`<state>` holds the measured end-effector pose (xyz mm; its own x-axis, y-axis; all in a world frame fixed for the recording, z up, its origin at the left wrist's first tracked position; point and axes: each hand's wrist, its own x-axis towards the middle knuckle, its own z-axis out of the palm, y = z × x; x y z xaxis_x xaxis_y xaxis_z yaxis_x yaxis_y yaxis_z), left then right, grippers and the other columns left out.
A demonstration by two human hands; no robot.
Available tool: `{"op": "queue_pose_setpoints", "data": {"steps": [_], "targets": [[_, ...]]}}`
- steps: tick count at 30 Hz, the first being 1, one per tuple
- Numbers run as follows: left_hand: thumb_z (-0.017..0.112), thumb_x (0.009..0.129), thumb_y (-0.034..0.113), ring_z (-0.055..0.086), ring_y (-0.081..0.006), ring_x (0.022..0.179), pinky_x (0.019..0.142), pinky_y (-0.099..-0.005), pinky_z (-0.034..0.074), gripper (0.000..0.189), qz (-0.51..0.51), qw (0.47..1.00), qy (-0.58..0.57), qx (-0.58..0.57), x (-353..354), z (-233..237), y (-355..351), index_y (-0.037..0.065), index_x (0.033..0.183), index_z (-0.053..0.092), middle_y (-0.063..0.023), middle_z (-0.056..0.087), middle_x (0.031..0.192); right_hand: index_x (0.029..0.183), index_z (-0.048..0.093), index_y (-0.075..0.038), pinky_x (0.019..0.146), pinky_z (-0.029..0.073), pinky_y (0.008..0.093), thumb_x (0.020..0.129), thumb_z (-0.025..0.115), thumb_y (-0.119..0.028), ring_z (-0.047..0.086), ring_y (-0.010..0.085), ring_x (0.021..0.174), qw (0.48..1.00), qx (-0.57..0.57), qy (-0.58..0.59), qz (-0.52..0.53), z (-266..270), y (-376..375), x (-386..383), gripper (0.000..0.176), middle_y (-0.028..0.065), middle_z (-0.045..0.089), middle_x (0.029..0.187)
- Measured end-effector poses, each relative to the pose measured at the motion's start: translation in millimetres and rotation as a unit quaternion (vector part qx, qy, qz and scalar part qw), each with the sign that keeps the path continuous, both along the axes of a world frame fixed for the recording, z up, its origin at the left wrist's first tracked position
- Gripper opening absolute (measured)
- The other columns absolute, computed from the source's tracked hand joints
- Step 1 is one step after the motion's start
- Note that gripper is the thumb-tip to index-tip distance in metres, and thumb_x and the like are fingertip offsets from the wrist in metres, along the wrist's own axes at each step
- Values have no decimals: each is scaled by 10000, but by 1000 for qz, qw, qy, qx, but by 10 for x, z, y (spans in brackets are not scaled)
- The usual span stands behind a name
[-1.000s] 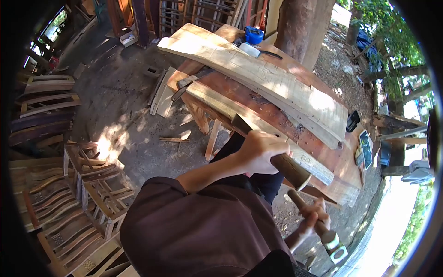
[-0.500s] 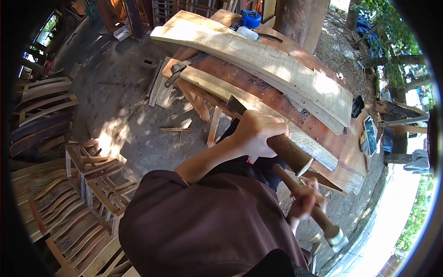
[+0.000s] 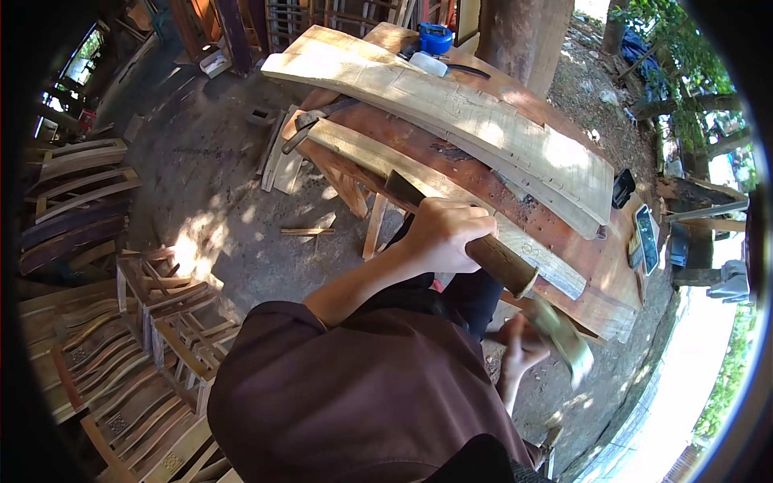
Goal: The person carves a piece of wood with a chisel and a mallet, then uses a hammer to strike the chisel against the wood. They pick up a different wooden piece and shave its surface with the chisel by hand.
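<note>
My left hand (image 3: pixel 452 235) is wrapped round the thick wooden handle of a chisel (image 3: pixel 503 264). Its dark, flat blade points up and left, lying over the edge of a long wooden beam (image 3: pixel 362 151) on the workbench. Low on the right, my right hand (image 3: pixel 519 344) grips a hammer (image 3: pixel 562 342). The hammer's pale metal head is smeared by motion and hangs just below the butt of the chisel handle. Beside the beam lies a broad curved plank (image 3: pixel 475 113) with pencilled lines.
The reddish-brown wooden bench (image 3: pixel 451 165) carries a phone (image 3: pixel 646 239), a black case (image 3: pixel 623 187), a blue tool (image 3: pixel 436 38) and a dark metal tool (image 3: pixel 303 129). Unfinished wooden chairs (image 3: pixel 161 314) crowd the left. A tree trunk (image 3: pixel 515 40) stands behind the bench.
The hammer's head has swung upward, closer to the end of the chisel handle, and my right hand has shifted slightly left. My left hand keeps its hold on the chisel.
</note>
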<state>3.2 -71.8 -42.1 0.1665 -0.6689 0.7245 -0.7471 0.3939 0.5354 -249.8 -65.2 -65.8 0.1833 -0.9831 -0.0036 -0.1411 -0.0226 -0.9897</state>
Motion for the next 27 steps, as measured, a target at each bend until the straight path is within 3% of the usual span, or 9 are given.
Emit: {"op": "queue_pose_setpoints", "data": {"steps": [2,4,8,11,14,17,21,23,27], "targets": [[717,512,139,607,-190,579,499,-295,454,223,46,999,-14,21,117,-15,-29,134,710,615,-1,613,673,1058,565,37,725,483,255,735,716,-8,598,133,778,991,-27,129,25,-257,-146,-106,359,84,626,878],[713,515,127,610,-197,585,501,-300,451,213,40,999,-15,26,160,24,2,130,697,604,-8,610,666,713,590,-9,439,362,200,803,641,-18,496,78,447,982,-159,97,-18,-173,-200,-107,104,12,535,536],[718,526,122,598,-200,571,490,-303,430,203,-12,1000,4,-4,78,76,45,134,677,583,-7,590,632,716,574,-55,424,386,200,827,652,-107,485,63,437,975,-193,67,-87,170,-431,-412,145,1,513,511],[722,553,166,610,-181,601,524,-325,458,222,-27,999,-33,18,32,89,87,145,721,578,-3,596,667,638,515,-67,398,316,205,833,688,-184,398,38,396,940,-193,240,-148,431,-744,-715,286,-25,453,474],[736,630,133,550,-189,470,459,-295,420,180,-61,997,40,-29,90,233,201,123,656,558,-20,561,580,897,672,38,587,440,249,754,771,-228,506,67,622,885,-261,328,-203,543,-1046,-843,318,18,609,669],[751,658,116,505,-155,426,431,-271,393,219,70,996,35,-41,227,228,475,111,631,533,-23,528,525,716,606,7,481,267,196,729,793,-220,341,27,545,888,-187,345,-238,529,-1204,-957,294,-65,412,568],[681,752,64,445,-87,451,429,-223,318,219,138,976,164,-33,587,101,846,92,677,477,-1,515,558,756,622,-10,483,287,193,672,828,-246,373,25,540,853,-188,409,-264,483,-1326,-1216,324,-47,459,556],[622,793,25,381,-61,466,436,-204,263,200,123,947,295,-30,710,21,974,82,700,453,13,461,571,825,671,-63,589,428,293,603,839,-364,513,143,578,848,-161,446,-237,521,-1365,-1278,411,34,565,586],[501,880,28,270,-27,465,436,-188,206,184,43,884,461,-67,772,57,996,87,733,409,40,329,571,825,661,-99,728,415,380,570,839,-391,535,262,734,850,-128,479,-178,483,-1446,-1377,427,45,599,646]]}}
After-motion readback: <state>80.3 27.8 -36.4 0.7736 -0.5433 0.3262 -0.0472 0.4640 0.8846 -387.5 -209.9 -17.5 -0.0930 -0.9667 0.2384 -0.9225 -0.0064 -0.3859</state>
